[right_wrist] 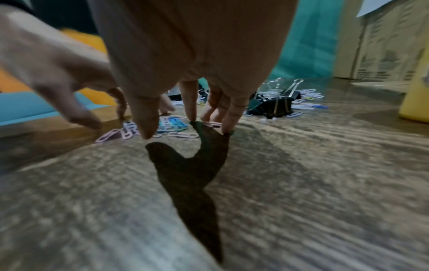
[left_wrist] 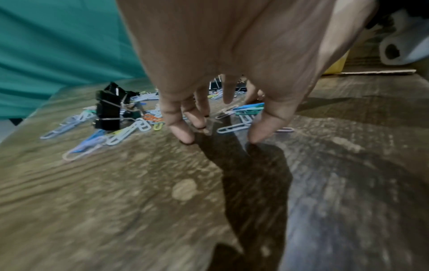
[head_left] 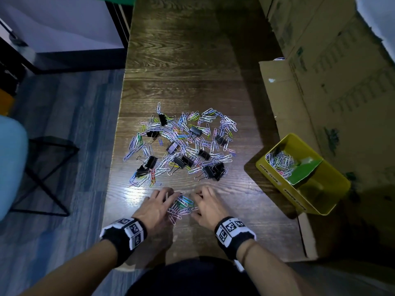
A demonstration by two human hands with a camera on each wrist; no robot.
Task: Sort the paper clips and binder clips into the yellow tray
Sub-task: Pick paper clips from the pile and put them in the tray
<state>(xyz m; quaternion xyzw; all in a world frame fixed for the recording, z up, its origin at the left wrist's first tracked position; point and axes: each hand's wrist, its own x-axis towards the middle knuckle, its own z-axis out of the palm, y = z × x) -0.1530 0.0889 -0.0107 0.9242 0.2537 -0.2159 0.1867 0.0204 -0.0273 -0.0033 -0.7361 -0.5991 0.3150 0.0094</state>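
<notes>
A big heap of coloured paper clips (head_left: 181, 144) mixed with black binder clips (head_left: 213, 170) lies mid-table. Nearer to me a small bunch of paper clips (head_left: 181, 205) sits apart from the heap, between both hands. My left hand (head_left: 168, 197) (left_wrist: 220, 128) stands on spread fingertips at the bunch's left side. On its right side my right hand (head_left: 201, 199) (right_wrist: 185, 126) does the same; neither hand grips anything. The yellow tray (head_left: 284, 189) stands at the table's right edge, with paper clips (head_left: 280, 161) in its far compartment, behind a green divider.
Cardboard boxes (head_left: 331, 82) line the right side behind the tray. The table's left edge (head_left: 115, 159) drops to the floor, where a black stool frame (head_left: 49, 174) and a light blue seat (head_left: 10, 163) stand. Bare wood lies between the hands and me.
</notes>
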